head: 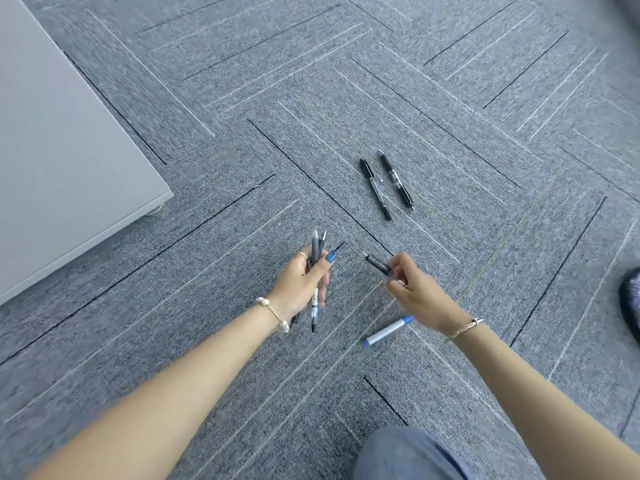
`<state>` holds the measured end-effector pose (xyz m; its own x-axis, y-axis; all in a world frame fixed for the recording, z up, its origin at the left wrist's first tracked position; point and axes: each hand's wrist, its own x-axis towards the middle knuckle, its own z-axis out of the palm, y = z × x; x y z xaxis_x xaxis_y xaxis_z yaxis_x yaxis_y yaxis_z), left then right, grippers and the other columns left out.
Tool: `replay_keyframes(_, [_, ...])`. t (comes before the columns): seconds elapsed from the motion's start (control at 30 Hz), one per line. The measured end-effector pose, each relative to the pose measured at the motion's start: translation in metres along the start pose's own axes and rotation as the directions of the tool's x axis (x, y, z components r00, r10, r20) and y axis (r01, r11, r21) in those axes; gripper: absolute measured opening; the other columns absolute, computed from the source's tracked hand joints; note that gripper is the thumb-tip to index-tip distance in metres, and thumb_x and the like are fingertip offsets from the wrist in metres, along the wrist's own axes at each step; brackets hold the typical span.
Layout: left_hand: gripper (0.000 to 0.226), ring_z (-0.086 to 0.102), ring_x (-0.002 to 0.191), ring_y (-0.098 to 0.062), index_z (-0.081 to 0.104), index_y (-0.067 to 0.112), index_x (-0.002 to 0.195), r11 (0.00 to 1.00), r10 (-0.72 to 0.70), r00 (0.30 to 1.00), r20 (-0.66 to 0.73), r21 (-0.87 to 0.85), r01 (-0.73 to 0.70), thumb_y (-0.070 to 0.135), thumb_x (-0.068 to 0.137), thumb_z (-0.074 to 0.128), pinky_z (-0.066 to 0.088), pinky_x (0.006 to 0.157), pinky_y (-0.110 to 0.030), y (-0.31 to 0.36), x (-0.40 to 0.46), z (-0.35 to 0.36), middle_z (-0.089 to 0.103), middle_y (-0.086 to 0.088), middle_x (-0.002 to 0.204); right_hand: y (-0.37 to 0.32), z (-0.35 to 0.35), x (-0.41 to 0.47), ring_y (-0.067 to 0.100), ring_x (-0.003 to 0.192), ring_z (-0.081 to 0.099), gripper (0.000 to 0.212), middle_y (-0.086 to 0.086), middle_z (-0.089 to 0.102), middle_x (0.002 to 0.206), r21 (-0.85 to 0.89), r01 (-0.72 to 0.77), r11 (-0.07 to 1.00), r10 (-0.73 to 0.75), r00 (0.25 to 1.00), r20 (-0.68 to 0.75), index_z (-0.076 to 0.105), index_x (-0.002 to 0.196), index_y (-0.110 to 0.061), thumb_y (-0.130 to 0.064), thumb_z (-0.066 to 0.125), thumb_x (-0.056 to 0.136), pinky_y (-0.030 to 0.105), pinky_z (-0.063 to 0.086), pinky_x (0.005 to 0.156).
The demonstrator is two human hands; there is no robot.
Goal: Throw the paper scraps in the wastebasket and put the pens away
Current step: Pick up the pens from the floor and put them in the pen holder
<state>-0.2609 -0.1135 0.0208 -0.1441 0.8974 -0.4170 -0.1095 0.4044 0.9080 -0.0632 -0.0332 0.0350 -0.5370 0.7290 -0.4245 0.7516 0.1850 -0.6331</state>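
left hand point(300, 284) fingers curled round a bundle of pens point(315, 271) | right hand point(414, 289) pinches one black pen point(379, 265) | blue marker point(388, 330) on carpet point(450, 98) near right wrist | two black pens point(384, 185) farther right

Single head-worn view, wide-angle, aimed forward and steeply down at carpet floor point(450, 98). Close range: forearms enter from bottom edge, knee point(408, 455) at lower frame. Grey cabinet point(52, 150) at left edge.
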Motion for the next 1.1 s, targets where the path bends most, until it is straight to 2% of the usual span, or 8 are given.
replay_keyframes(0.13, [0.013, 0.049, 0.046, -0.010, 0.050, 0.011, 0.099, 1.000, -0.005, 1.000, -0.008, -0.004, 0.005, 0.021, 0.091, 0.047, 0.049, 0.047, -0.026, -0.004, 0.003, 0.001, 0.052, 0.002, 0.062, 0.015, -0.012, -0.013, 0.007, 0.104, 0.036, 0.050, -0.008, 0.047, 0.110, -0.385, 0.177, 0.906, -0.098, 0.972, 0.215, 0.046, 0.124, -0.024, -0.036, 0.063, 0.079, 0.027, 0.039, 0.098])
replay_keyframes(0.27, [0.010, 0.049, 0.046, -0.009, 0.049, 0.016, 0.097, 0.999, -0.008, 1.000, -0.011, -0.034, 0.008, 0.023, 0.091, 0.048, 0.048, 0.045, -0.022, -0.007, 0.009, 0.002, 0.051, 0.000, 0.065, 0.020, 0.002, -0.015, 0.009, 0.105, 0.040, 0.049, -0.010, 0.048, 0.111, -0.484, 0.328, 0.811, -0.174, 0.926, 0.335, 0.047, 0.122, -0.025, -0.044, 0.062, 0.079, 0.020, 0.039, 0.095])
replay_keyframes(0.47, [0.008, 0.048, 0.043, -0.008, 0.048, 0.015, 0.094, 0.998, 0.026, 0.999, -0.029, -0.064, -0.027, 0.022, 0.091, 0.047, 0.047, 0.043, -0.021, -0.003, 0.017, -0.002, 0.049, -0.001, 0.064, 0.021, 0.002, -0.018, 0.005, 0.086, 0.047, 0.023, -0.010, 0.052, 0.102, -0.512, 0.335, 0.791, -0.155, 0.919, 0.362, 0.052, 0.109, -0.023, -0.038, 0.047, 0.091, 0.014, 0.042, 0.083])
replay_keyframes(0.57, [0.008, 0.047, 0.041, -0.009, 0.047, 0.014, 0.090, 0.996, 0.069, 0.996, -0.048, -0.060, -0.072, 0.022, 0.092, 0.047, 0.047, 0.042, -0.022, 0.002, 0.028, -0.004, 0.049, -0.001, 0.062, 0.017, 0.000, -0.016, 0.008, 0.065, 0.052, 0.007, 0.000, 0.060, 0.090, -0.132, 0.098, 0.986, -0.067, 0.973, 0.222, 0.047, 0.097, -0.026, -0.029, 0.040, 0.095, 0.017, 0.048, 0.062])
replay_keyframes(0.7, [0.010, 0.047, 0.041, -0.010, 0.048, 0.012, 0.094, 0.993, 0.115, 0.993, -0.042, -0.035, -0.116, 0.022, 0.091, 0.048, 0.048, 0.042, -0.024, 0.009, 0.048, -0.006, 0.049, 0.000, 0.059, 0.003, -0.011, 0.013, 0.010, 0.053, 0.047, 0.012, 0.003, 0.052, 0.073, 0.369, -0.070, 0.927, 0.082, 0.996, -0.018, 0.042, 0.107, -0.019, -0.016, 0.037, 0.096, 0.019, 0.042, 0.050])
replay_keyframes(0.83, [0.004, 0.048, 0.044, -0.010, 0.049, 0.017, 0.094, 0.991, 0.131, 0.991, -0.025, 0.044, -0.130, 0.020, 0.092, 0.047, 0.049, 0.047, -0.027, 0.017, 0.074, -0.015, 0.050, 0.000, 0.060, -0.009, -0.020, 0.071, 0.006, 0.048, 0.035, 0.022, -0.002, 0.047, 0.070, 0.276, -0.124, 0.953, 0.186, 0.960, -0.211, 0.046, 0.113, -0.010, -0.016, 0.049, 0.093, 0.014, 0.033, 0.042])
replay_keyframes(0.93, [0.002, 0.048, 0.043, -0.009, 0.048, 0.019, 0.091, 0.986, 0.152, 0.988, -0.037, 0.080, -0.149, 0.019, 0.092, 0.047, 0.050, 0.045, -0.025, 0.026, 0.092, -0.021, 0.049, -0.001, 0.061, -0.019, -0.027, 0.114, 0.006, 0.048, 0.044, 0.030, 0.000, 0.057, 0.080, 0.109, -0.174, 0.979, 0.201, 0.920, -0.336, 0.047, 0.115, -0.010, -0.022, 0.056, 0.089, 0.015, 0.040, 0.042])
replay_keyframes(1.1, [0.004, 0.047, 0.041, -0.011, 0.048, 0.017, 0.090, 0.984, 0.173, 0.982, -0.079, 0.055, -0.169, 0.021, 0.092, 0.049, 0.049, 0.043, -0.027, 0.036, 0.115, -0.032, 0.049, -0.002, 0.059, -0.027, -0.026, 0.152, 0.025, 0.072, 0.062, 0.042, 0.006, 0.060, 0.086, -0.082, -0.287, 0.954, 0.221, 0.864, -0.451, 0.041, 0.118, -0.010, -0.032, 0.059, 0.086, 0.045, 0.055, 0.067])
